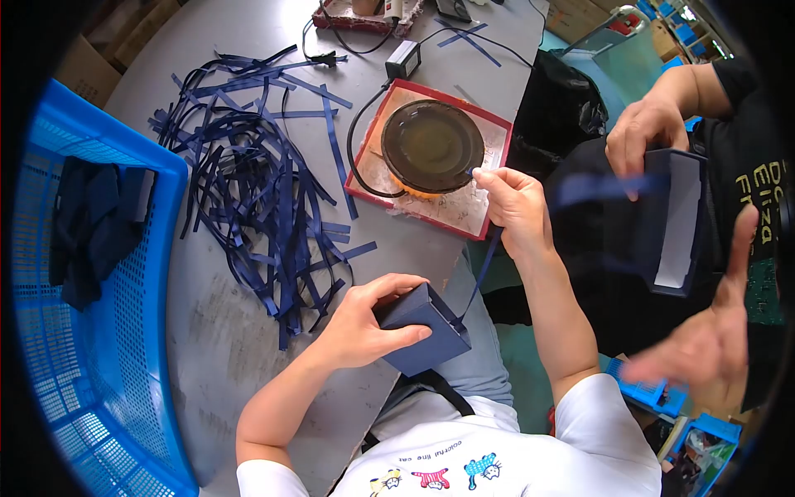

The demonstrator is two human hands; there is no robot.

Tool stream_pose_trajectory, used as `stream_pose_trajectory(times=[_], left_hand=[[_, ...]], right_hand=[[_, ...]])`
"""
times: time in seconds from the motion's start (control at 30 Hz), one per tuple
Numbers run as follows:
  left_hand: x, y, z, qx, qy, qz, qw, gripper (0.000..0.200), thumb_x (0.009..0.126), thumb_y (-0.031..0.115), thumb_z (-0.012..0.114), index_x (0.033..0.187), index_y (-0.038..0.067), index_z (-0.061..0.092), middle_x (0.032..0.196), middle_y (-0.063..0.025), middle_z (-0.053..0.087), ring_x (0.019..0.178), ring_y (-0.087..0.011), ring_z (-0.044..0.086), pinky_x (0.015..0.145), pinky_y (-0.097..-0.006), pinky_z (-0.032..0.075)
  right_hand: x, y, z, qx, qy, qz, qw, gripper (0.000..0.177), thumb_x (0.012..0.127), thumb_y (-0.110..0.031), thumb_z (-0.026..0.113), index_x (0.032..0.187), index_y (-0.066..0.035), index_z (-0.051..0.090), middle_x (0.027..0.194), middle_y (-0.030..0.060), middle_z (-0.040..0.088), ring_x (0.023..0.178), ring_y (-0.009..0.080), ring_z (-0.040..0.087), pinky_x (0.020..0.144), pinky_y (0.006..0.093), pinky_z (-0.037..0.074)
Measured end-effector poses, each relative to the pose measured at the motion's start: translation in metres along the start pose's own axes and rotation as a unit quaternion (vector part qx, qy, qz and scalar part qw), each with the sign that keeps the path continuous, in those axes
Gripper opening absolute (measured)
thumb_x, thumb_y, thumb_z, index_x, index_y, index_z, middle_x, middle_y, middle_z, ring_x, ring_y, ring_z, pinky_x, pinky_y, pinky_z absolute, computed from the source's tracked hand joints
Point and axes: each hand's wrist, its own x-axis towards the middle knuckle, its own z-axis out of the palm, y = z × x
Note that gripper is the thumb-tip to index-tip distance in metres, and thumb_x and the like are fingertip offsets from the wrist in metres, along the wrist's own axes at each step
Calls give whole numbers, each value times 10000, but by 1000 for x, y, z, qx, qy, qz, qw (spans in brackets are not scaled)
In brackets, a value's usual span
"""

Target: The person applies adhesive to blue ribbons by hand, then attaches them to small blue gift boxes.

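Left hand closed round a dark blue box, thumb along the near face, fingers over the far edge; the box sits tilted just right of that palm, above the person's lap. A narrow navy ribbon runs from the box's right edge up to the right hand, which pinches it between thumb and fingertips. Small blue tip shows beyond this pinch, at the rim of a round dark pan; whether they touch, cannot tell. Pan lies just left of the right hand, brownish contents, set in a red-rimmed tray. Forward and left of the left hand, a tangled heap of cut navy ribbons spreads over the grey table. Well left of it, a blue plastic basket holds dark folded pieces. Right of the right hand, a co-worker's hand grips another dark blue box with a pale inner side; the co-worker's other hand is blurred. Beyond the pan, a power adapter.
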Motion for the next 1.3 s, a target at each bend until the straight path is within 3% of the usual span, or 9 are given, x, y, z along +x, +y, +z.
stream_pose_trajectory(times=[0.2, 0.27, 0.37, 0.43, 0.47, 0.5, 0.67, 0.8, 1.3], left_hand=[[-6, 1, -3, -7, 1, 0, 1000, 489, 705, 113, 745, 1131, -11, 540, 967, -76, 607, 877, -116, 586, 822, -251, 459], [-11, 3, -6, -24, 0, -6, 1000, 497, 699, 114, 749, 1133, -8, 542, 967, -74, 608, 882, -118, 586, 822, -254, 459], [-20, 9, -10, -55, 1, -21, 998, 513, 685, 120, 761, 1131, -4, 540, 967, -74, 610, 890, -123, 586, 822, -256, 457], [-29, 14, -11, -67, 4, -29, 997, 522, 677, 124, 768, 1126, -3, 536, 968, -75, 611, 893, -126, 586, 821, -257, 456], [-33, 16, -11, -85, 3, -30, 996, 529, 669, 128, 774, 1119, -1, 530, 969, -80, 613, 895, -128, 586, 819, -255, 455], [-38, 19, -11, -102, 2, -32, 994, 536, 661, 133, 780, 1113, 0, 524, 970, -84, 614, 897, -130, 585, 817, -254, 453], [-60, 32, -6, -85, -1, -15, 996, 544, 644, 131, 791, 1094, -3, 517, 961, -92, 619, 895, -126, 585, 814, -252, 451], [-73, 40, -1, -59, 7, 8, 998, 544, 630, 128, 797, 1078, -10, 522, 944, -95, 626, 878, -127, 594, 806, -256, 458], [-88, 40, 6, -37, 24, 53, 998, 514, 628, 112, 781, 1056, -15, 527, 910, -98, 623, 825, -130, 609, 767, -247, 475]], right_hand=[[-15, -7, -8, -10, 10, 15, 1000, 152, 784, -131, 682, 700, -22, 618, 551, -58, 469, 442, 10, 301, 410, 188, 204], [-25, -12, -10, 25, -29, 23, 999, 152, 784, -131, 677, 700, -22, 613, 562, -55, 475, 442, 8, 295, 407, 194, 192], [-44, -21, -9, 14, -111, 54, 992, 140, 784, -123, 676, 700, -30, 613, 560, -58, 472, 447, 5, 291, 413, 195, 185], [-61, -35, -1, -62, -171, 38, 983, 125, 778, -93, 670, 696, -19, 610, 577, -37, 508, 475, 6, 362, 433, 177, 249], [-69, -39, 4, -103, -203, 15, 974, 120, 778, -74, 658, 691, -16, 600, 579, -29, 514, 480, 8, 376, 438, 176, 259], [-76, -42, 5, -116, -239, 38, 963, 119, 761, -89, 693, 708, 2, 637, 610, -21, 554, 542, 16, 454, 491, 167, 342], [-109, -67, 31, -221, -393, 33, 892, 127, 759, -75, 672, 701, 28, 625, 606, -1, 570, 554, 18, 481, 491, 176, 374], [-119, -64, 42, -288, -422, -46, 858, 143, 726, -98, 679, 673, 23, 626, 564, 31, 575, 494, 67, 509, 473, 187, 370], [-133, -61, 55, -396, -402, -173, 807, 143, 692, -107, 673, 650, 11, 604, 597, 81, 601, 507, 163, 566, 445, 237, 428]])
